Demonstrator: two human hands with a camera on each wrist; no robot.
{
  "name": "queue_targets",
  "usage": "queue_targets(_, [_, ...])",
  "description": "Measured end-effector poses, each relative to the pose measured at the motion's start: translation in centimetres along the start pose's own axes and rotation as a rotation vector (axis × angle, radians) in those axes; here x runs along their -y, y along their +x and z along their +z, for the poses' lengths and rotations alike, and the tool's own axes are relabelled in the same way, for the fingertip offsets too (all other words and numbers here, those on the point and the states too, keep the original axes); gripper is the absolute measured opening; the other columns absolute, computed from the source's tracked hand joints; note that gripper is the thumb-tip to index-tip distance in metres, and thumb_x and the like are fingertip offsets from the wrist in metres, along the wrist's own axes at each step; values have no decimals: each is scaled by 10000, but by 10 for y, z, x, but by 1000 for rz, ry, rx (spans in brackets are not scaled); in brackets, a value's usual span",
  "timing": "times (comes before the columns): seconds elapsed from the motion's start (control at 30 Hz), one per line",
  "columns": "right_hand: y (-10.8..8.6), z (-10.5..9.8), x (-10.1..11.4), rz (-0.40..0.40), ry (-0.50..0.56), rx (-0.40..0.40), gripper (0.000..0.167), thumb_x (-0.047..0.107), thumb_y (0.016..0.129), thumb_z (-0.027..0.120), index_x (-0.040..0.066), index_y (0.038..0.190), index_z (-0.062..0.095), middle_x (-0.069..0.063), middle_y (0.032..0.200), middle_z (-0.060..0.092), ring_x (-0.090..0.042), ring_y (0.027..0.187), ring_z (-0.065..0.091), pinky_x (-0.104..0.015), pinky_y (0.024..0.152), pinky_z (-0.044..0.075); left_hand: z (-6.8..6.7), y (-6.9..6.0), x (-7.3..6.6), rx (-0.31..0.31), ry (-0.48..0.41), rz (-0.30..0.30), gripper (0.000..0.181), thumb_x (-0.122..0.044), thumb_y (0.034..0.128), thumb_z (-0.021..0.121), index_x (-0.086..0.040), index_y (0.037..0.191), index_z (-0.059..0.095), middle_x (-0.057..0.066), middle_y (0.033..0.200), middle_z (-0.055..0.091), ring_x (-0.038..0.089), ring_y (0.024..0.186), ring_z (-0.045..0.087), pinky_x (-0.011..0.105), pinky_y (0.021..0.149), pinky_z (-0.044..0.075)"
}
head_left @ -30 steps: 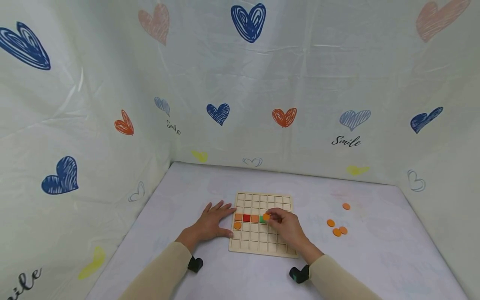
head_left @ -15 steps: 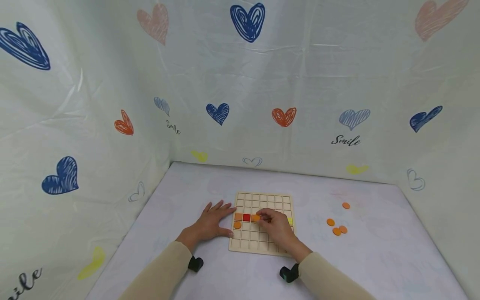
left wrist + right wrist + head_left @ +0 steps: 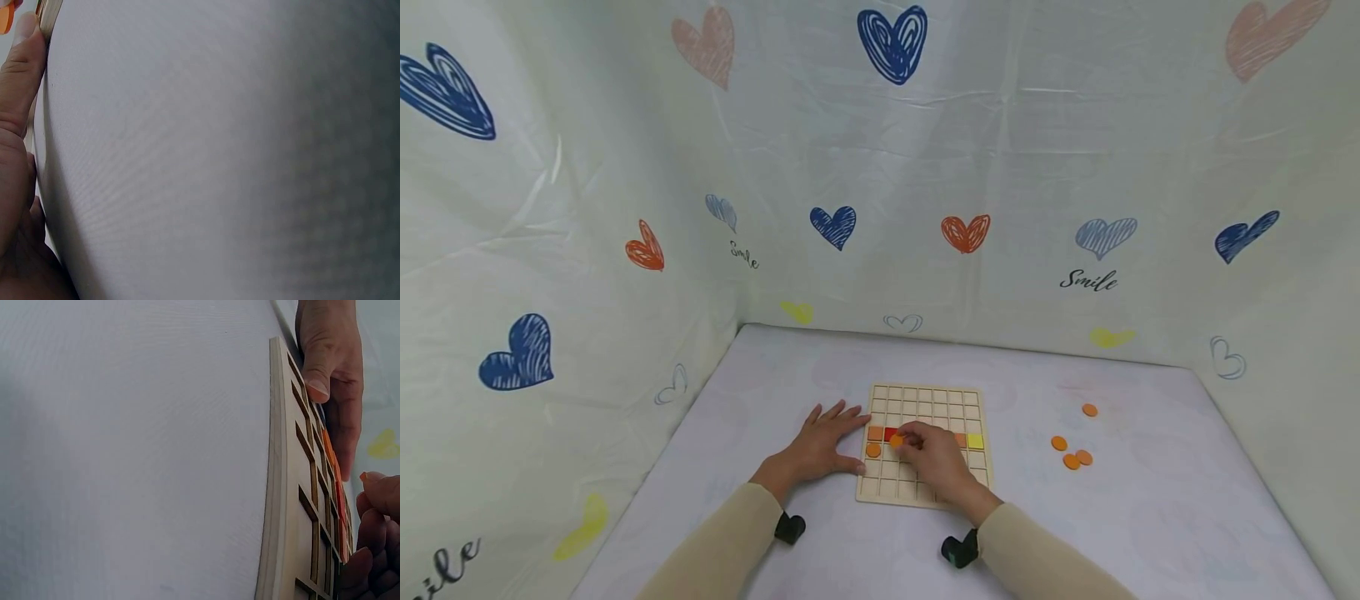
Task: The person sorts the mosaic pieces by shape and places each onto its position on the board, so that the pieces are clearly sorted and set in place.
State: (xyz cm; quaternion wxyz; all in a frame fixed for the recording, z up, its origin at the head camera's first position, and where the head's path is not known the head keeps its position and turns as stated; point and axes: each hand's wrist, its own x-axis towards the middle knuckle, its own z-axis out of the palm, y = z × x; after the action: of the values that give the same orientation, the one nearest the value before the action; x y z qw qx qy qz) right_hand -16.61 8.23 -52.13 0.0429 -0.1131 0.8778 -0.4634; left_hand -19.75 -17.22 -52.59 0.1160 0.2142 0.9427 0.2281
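Note:
A wooden grid board lies flat on the table. My left hand rests at its left edge, fingers spread, thumb and a fingertip touching the rim. Thumb and forefinger of my right hand pinch an orange disc above the board, just below the red square tile. In the row of coloured squares, an orange tile is leftmost and a yellow tile rightmost; my right hand hides the middle ones. Another orange disc sits under the leftmost tile.
Several loose orange discs lie on the white table to the right of the board, one farther back and a group nearer. A white curtain printed with hearts closes off the back and sides.
My right hand has moved left across the board with the orange disc, from the green tile to beside the red one, uncovering the yellow tile. The left hand has stayed in place.

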Motion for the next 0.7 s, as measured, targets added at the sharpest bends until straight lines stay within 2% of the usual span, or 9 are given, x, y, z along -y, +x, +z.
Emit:
queue_targets(0.23, [-1, 7, -1, -13, -26, 3, 190, 169, 973, 754, 145, 1162, 765, 76, 897, 661, -101, 787, 574, -200, 667, 499, -1, 0, 0, 1, -14, 7, 897, -561, 810, 856, -264, 1582, 509, 44, 1691, 410, 345, 1628, 215, 631, 1320, 54])
queue_targets(0.7, [-2, 12, 2, -29, -116, 20, 194, 153, 975, 758, 107, 1163, 770, 75, 898, 652, -114, 813, 568, -216, 686, 496, -3, -3, -3, -3, -9, 6, 889, -547, 815, 857, -256, 1580, 511, 52, 1684, 421, 349, 1625, 224, 632, 1319, 60])
